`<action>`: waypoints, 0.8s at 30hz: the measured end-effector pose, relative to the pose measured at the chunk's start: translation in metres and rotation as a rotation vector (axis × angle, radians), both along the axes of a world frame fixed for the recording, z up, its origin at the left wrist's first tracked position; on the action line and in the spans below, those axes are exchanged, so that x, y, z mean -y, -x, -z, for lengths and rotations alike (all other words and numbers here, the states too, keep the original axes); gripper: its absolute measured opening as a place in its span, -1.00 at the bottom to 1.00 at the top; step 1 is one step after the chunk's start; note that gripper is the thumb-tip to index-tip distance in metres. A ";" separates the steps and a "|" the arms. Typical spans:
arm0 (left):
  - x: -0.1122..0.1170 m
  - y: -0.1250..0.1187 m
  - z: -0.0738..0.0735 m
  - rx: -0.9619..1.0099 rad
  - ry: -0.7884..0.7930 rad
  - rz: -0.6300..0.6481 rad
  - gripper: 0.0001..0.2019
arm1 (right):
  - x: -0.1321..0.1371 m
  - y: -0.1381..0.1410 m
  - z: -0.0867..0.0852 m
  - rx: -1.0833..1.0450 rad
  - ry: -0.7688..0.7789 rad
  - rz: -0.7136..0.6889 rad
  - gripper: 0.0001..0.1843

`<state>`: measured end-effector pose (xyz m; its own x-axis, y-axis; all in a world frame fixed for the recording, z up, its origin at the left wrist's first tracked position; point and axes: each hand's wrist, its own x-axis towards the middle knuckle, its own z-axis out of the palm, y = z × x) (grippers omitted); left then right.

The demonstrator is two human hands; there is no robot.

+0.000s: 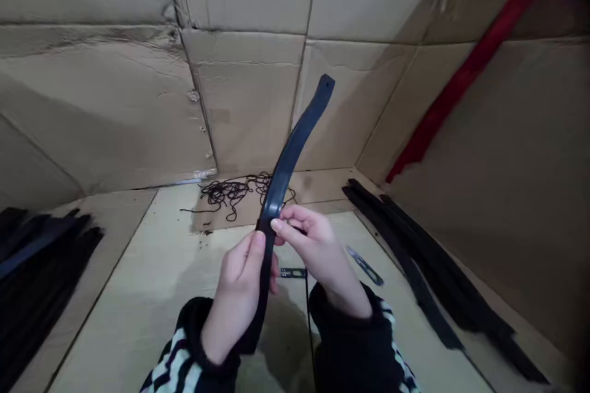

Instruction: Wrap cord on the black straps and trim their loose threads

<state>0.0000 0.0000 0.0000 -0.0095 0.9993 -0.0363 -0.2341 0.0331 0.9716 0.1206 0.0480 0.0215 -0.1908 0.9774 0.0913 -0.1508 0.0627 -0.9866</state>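
A long, curved, dark flat strip [298,138] stands upright in front of me, its smooth upper part bare and a hole near its top end. Black fabric [266,264] covers its lower part like a sleeve. My left hand [242,273] is closed around the covered part, thumb in front. My right hand [313,242] pinches the strip at the upper edge of the fabric, with its thumb on the front. A dark cord seems to pass by the right fingers; where it leads is unclear. Below the hands lies a dark flat tool [293,272] with an oval opening, partly hidden.
Thread snips [365,266] lie right of my hands. Tangled black cord [235,193] rests on cardboard at the back. Dark strips are piled at left [46,276] and right [415,264]. Cardboard walls [249,98] enclose the surface; a red strip [465,73] hangs at right.
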 end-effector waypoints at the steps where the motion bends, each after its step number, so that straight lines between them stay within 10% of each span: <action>1: 0.002 0.002 -0.002 0.034 0.040 0.046 -0.59 | -0.001 -0.001 0.002 -0.029 -0.015 -0.080 -0.68; 6: 0.007 0.010 -0.005 0.379 0.129 0.357 -0.55 | 0.003 -0.005 0.008 -0.146 -0.024 -0.372 -0.54; 11: 0.007 0.007 0.003 0.826 0.044 0.732 -0.45 | 0.012 -0.003 0.004 -0.189 -0.007 -0.290 -0.63; 17: 0.010 0.007 -0.003 0.643 0.025 0.642 -0.54 | 0.011 -0.006 0.006 -0.296 0.011 -0.329 -0.67; 24: 0.008 0.013 0.009 0.932 0.082 0.963 -0.50 | 0.011 0.000 0.009 -0.259 -0.038 -0.373 -0.73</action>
<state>-0.0131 -0.0078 -0.0087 0.7520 0.5890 0.2959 -0.6536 0.6078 0.4510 0.1202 0.0368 0.0124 -0.4948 0.8414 0.2174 -0.4118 -0.0068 -0.9112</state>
